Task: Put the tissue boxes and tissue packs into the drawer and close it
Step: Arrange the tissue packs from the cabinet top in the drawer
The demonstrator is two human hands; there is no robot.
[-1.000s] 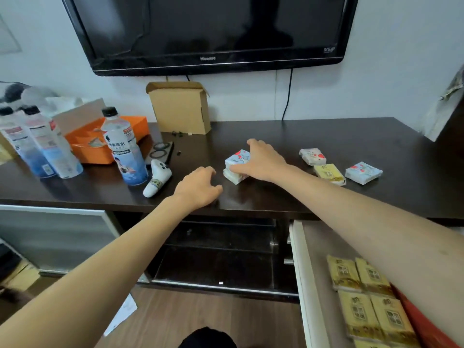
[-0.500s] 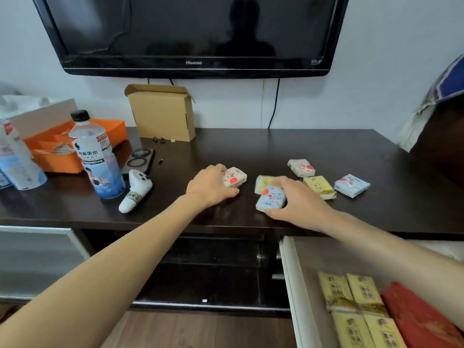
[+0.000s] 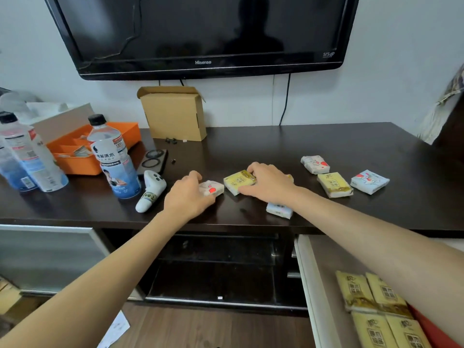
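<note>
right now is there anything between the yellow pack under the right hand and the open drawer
Nothing visible blocks it. The right hand rests on the yellow pack; a pale pack lies near the tabletop's front edge under that wrist, and the open drawer sits below to the right.

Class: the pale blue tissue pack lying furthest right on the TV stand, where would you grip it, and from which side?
Grip the blue pack across its two long edges, from above: it lies flat, apart from the yellow pack beside it.

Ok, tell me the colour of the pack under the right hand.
Yellow, with dark print; the tissue pack shows in the head view.
</note>
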